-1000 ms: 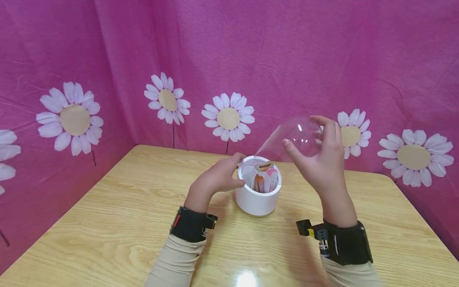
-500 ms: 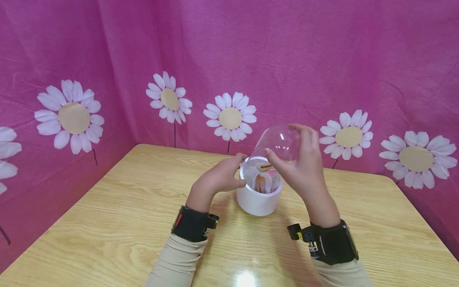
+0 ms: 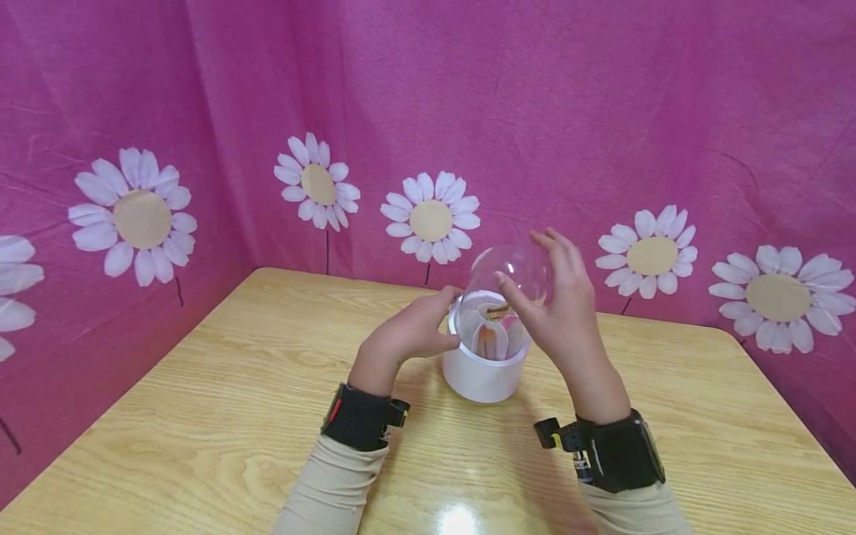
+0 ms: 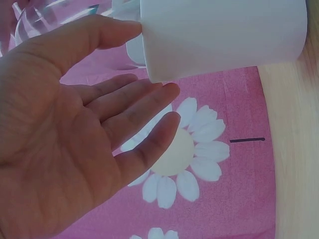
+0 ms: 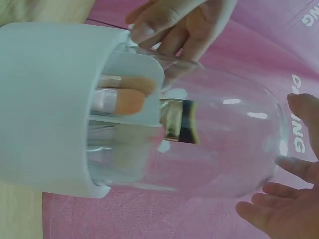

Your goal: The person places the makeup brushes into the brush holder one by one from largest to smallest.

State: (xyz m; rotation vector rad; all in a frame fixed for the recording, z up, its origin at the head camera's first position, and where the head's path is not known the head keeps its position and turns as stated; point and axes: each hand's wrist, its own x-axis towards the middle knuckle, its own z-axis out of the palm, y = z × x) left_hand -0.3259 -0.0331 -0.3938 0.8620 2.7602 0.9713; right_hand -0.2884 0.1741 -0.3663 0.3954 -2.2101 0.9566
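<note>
A round white makeup brush holder (image 3: 480, 379) stands upright on the table with several makeup brushes (image 5: 130, 101) in its compartments. Over them sits a clear dome cover (image 5: 229, 134), its lower end inside the holder's rim. My left hand (image 3: 411, 327) is at the holder's left side; its thumb touches the rim and its fingers reach out fairly straight in the left wrist view. By the dome's top right is my right hand (image 3: 568, 312), fingers spread apart. In the right wrist view its fingertips (image 5: 286, 162) lie close to the dome; firm contact cannot be told.
A light wooden table (image 3: 234, 416) bears the holder. Behind it hangs a pink curtain (image 3: 535, 111) with white daisies, and another side of it runs along the left. Both wrists wear black straps (image 3: 618, 453) with small cameras.
My right hand has brought the dome left and down from a tilted position above the holder to upright in its rim. Its fingers have since spread. My left hand has stayed beside the holder.
</note>
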